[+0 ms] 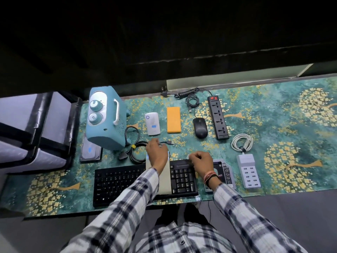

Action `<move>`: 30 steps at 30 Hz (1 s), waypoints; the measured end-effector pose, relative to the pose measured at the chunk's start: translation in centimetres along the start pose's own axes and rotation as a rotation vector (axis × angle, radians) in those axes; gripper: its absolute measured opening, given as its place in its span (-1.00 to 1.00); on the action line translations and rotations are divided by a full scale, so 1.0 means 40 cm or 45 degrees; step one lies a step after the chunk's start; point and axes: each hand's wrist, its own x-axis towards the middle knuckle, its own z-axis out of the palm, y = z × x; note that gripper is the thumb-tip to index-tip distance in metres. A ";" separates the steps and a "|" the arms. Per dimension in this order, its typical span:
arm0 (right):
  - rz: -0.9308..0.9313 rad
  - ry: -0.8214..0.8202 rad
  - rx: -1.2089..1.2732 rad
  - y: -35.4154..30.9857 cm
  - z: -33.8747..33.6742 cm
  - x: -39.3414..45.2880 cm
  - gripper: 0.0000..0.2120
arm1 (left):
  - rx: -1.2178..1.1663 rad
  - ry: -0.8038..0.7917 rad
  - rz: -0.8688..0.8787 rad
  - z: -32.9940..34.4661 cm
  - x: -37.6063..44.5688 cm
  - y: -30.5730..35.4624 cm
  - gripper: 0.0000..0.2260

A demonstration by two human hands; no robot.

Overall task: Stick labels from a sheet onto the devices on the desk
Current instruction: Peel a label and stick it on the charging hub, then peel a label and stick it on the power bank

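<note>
Left grip [157, 152] holds the label sheet [165, 179] over the keyboard [120, 183]; right grip [200, 160] pinches a label [189, 156] near cables [135, 150].

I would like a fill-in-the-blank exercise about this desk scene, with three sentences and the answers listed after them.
1. The power bank between the white device and the mouse is ____ in colour.
2. The label sheet lies across the black ____.
3. The label on the white device is ____.

Answers: orange; keyboard; blue
</note>
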 end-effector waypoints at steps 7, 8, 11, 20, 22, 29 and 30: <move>0.017 -0.003 0.063 0.026 -0.052 -0.034 -0.74 | 0.417 -0.269 0.102 0.145 0.117 0.120 -0.48; 0.013 0.007 0.057 0.029 -0.065 -0.042 -0.75 | 0.466 -0.274 0.102 0.165 0.132 0.131 -0.39; 0.015 -0.009 0.051 0.038 -0.094 -0.066 -0.76 | 0.608 -0.243 0.090 0.198 0.159 0.149 -0.22; 0.065 0.077 0.128 0.037 -0.149 -0.056 -0.84 | 0.045 -0.428 -0.022 0.172 0.169 0.153 -0.32; 0.053 0.103 0.180 0.007 -0.150 -0.040 -0.82 | -0.617 -0.536 -0.217 0.134 0.133 0.154 -0.57; -0.228 0.082 0.081 -0.141 -0.127 0.013 -0.74 | -1.352 -0.787 -0.615 0.013 -0.051 0.035 -0.46; -0.268 0.047 0.035 -0.158 -0.120 0.020 -0.74 | -1.393 -0.801 -0.627 0.005 -0.071 0.024 -0.46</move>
